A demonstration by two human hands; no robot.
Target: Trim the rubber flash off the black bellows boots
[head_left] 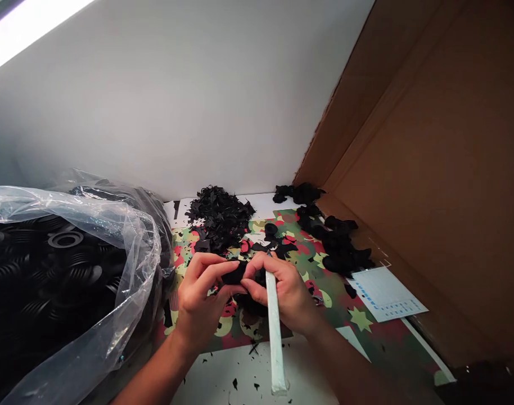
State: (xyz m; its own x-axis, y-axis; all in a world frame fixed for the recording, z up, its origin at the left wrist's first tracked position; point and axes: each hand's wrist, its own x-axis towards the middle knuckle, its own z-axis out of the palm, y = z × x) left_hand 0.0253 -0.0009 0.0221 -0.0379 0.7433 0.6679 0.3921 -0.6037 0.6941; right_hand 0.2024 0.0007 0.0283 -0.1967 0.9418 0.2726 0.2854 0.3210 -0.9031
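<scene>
My left hand (200,298) and my right hand (284,289) meet over a patterned mat (337,301), both pinched on a small black rubber part (235,274) between them. The right hand also grips a long white-wrapped tool (274,332), whose handle points back toward me; its tip is hidden at the fingers. Behind the hands lies a heap of black rubber trimmings (218,216). A row of black rubber parts (333,236) runs along the right side of the mat.
A large clear plastic bag (67,281) full of black ribbed rubber parts stands at the left. A cardboard wall (434,169) rises on the right, a white wall behind. A printed white sheet (386,292) lies at the right. Small black scraps dot the white tabletop (223,377).
</scene>
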